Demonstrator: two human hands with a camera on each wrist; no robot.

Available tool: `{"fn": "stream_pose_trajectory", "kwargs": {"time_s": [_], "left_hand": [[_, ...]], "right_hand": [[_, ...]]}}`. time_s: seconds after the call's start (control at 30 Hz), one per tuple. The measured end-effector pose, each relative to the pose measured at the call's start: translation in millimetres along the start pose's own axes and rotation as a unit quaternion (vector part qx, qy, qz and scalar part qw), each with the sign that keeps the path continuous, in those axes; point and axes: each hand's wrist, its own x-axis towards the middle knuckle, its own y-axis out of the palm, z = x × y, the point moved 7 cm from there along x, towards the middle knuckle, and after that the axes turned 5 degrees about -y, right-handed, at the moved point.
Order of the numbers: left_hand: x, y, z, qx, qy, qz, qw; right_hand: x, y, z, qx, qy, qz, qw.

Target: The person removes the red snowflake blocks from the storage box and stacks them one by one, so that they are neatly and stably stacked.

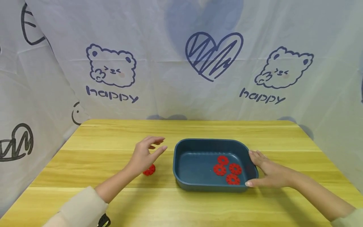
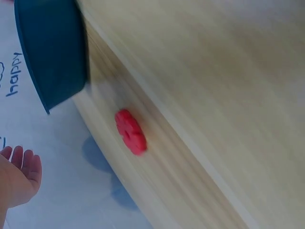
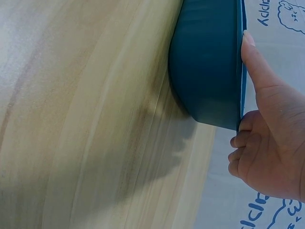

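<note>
In the head view my left hand (image 1: 144, 155) hovers over the left of the table, thumb and fingers apart with nothing between them. Beneath it lies a red notched plastic disc (image 1: 149, 170), partly covered by the hand; the left wrist view shows this disc (image 2: 130, 132) whole, resting flat. My right hand (image 1: 270, 173) touches the right end of a dark blue rectangular basin (image 1: 210, 188), thumb at the near corner and fingertips near the rim farther back. Several similar red discs (image 1: 219, 170) lie in the basin's right half. In the right wrist view the thumb rests along the basin's rim (image 3: 242, 86).
The basin stands on a yellow wood-grain table (image 1: 119, 129). Behind and beside the table hangs a white cloth (image 1: 161, 85) printed with bears, hearts and lettering. A small black object (image 1: 104, 220) shows beside the left sleeve (image 1: 82, 206) at the bottom edge.
</note>
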Motion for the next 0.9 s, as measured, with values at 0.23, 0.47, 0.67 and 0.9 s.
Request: {"fn": "stream_pose_trajectory", "kwargs": {"time_s": [0.23,0.47,0.67,0.9], "left_hand": [[6.2,20.8,-17.1,-0.024,0.016,0.001,0.9996],[13.2,49.1,-30.7,-0.043,0.018,0.014,0.9988],[14.3,75.1,-37.2,-0.043,0.024,0.045,0.9978],[11.5,109.8,-49.3,-0.019,0.053,0.096,0.9938]], "right_hand": [[1.2,0.0,-0.7,-0.005,0.002,0.006,1.0],[0.5,0.9,-1.9,0.003,0.002,0.003,1.0],[1.3,0.0,-1.5,0.004,-0.001,-0.001,1.0],[1.2,-0.6,-0.9,-0.002,-0.001,-0.004,1.0]]}}
